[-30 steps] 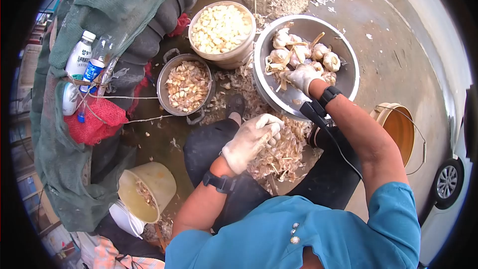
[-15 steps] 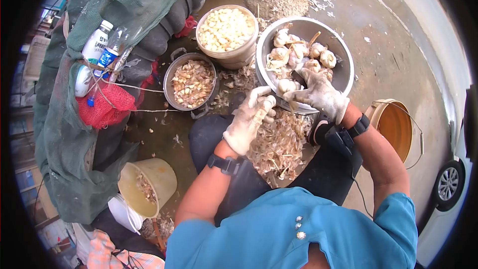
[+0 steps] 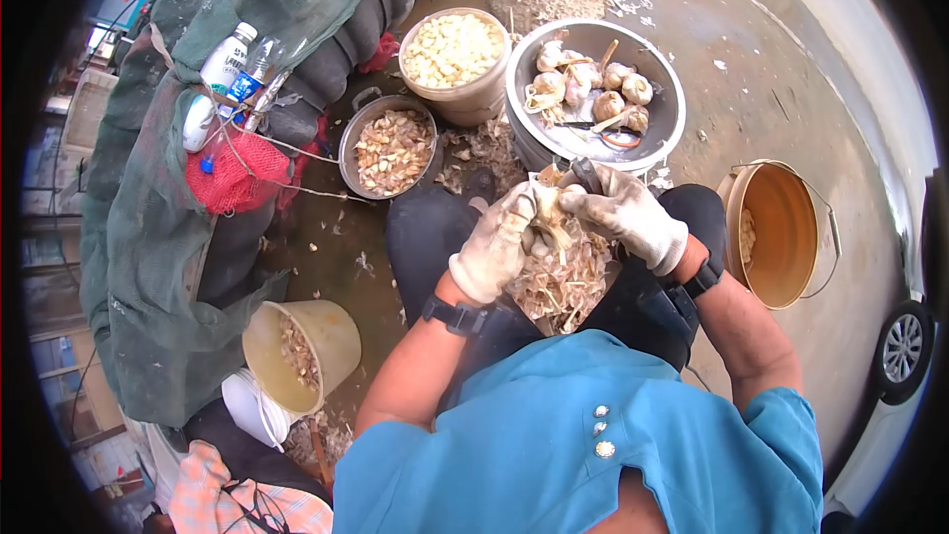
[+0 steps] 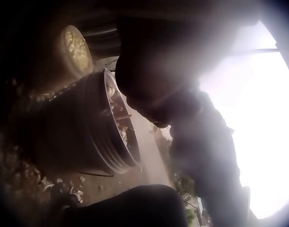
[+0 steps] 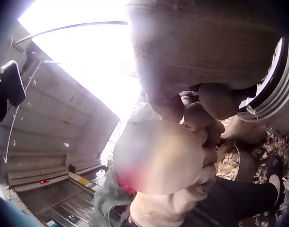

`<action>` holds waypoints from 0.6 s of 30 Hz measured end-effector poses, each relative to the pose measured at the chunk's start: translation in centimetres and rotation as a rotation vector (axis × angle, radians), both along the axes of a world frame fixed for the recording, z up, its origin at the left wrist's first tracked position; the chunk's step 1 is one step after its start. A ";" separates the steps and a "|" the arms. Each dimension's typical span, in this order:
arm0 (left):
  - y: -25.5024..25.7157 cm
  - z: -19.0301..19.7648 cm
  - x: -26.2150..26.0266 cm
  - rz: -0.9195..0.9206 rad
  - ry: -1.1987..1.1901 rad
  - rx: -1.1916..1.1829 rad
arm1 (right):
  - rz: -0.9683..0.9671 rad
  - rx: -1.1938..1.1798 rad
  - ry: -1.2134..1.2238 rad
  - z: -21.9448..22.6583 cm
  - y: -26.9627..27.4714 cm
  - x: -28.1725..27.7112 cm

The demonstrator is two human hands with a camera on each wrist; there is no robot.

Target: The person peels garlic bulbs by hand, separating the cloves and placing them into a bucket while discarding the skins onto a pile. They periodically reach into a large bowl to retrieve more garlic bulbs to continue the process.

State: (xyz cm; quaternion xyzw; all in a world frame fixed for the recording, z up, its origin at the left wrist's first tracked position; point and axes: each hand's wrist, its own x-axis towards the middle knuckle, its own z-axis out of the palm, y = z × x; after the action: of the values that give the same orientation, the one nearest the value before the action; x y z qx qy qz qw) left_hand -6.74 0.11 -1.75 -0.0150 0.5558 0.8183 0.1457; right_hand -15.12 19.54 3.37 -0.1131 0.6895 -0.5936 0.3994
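Both gloved hands meet over the lap around a garlic bulb (image 3: 550,204) with papery skin. The left hand (image 3: 497,242) grips the bulb from its left side. Thumb and fingers of the right hand (image 3: 633,218) pinch its upper right, where a dark piece (image 3: 586,175) shows at the fingertips. In the right wrist view, the left hand (image 5: 165,205) and right hand (image 5: 206,52) hide most of the bulb. Ahead of them, a grey metal bowl (image 3: 672,104) holds several whole garlic bulbs (image 3: 578,84). Below lies a heap of garlic skins (image 3: 563,287).
A bucket of peeled cloves (image 3: 465,111) stands left of the bowl, beside a pot of unpeeled cloves (image 3: 395,153). An orange-lined bucket (image 3: 791,247) is at the right, and a cream bucket (image 3: 341,346) leans at lower left. A red mesh bag (image 3: 237,178) hangs by green netting (image 3: 148,316).
The right hand has left the bowl with a garlic bulb and drawn back to the left hand. The left hand, earlier apart with curled fingers, now grips the bulb too.
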 end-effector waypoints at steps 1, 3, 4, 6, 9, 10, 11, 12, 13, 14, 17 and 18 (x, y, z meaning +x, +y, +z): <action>0.0 0.3 0.3 0.002 0.004 -0.003 | 0.002 -0.003 0.004 0.2 0.0 0.5; 0.0 0.8 1.2 0.010 -0.006 -0.023 | -0.167 -0.188 -0.278 0.3 0.1 1.7; 0.2 0.9 1.6 0.011 -0.004 -0.024 | -0.201 -0.258 -0.354 0.5 0.4 2.0; 0.5 1.0 2.3 0.076 0.010 -0.017 | -0.174 -0.336 -0.390 0.4 0.8 2.5; 0.3 0.1 3.0 0.086 0.009 -0.102 | -0.090 -0.407 -0.393 0.4 1.0 3.2; 0.5 -0.4 3.0 0.084 0.011 -0.102 | -0.112 -0.302 -0.310 -0.1 0.8 3.7; 0.9 -1.1 2.9 0.135 0.171 -0.146 | -0.135 -0.197 -0.226 -0.5 0.7 4.1; 1.2 -1.1 2.9 0.186 0.331 -0.190 | -0.074 -0.223 -0.208 -1.0 1.0 4.2; 1.1 -1.0 3.0 0.186 0.335 -0.191 | -0.063 -0.046 0.001 -1.2 0.7 4.4; 0.9 -0.9 3.1 0.137 0.334 -0.182 | -0.105 -0.117 0.165 -2.5 0.5 4.9; 1.0 0.4 3.9 0.067 0.258 -0.064 | -0.127 -0.060 0.280 -1.0 -0.4 6.5; 1.1 0.7 4.1 0.047 0.184 0.046 | -0.125 0.042 0.342 -0.7 -0.6 6.8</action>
State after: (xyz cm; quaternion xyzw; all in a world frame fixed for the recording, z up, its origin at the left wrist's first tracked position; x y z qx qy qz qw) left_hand -2.68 1.20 -1.03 0.0506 0.5475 0.8319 0.0752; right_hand -8.36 18.98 2.65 -0.1610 0.7653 -0.5747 0.2412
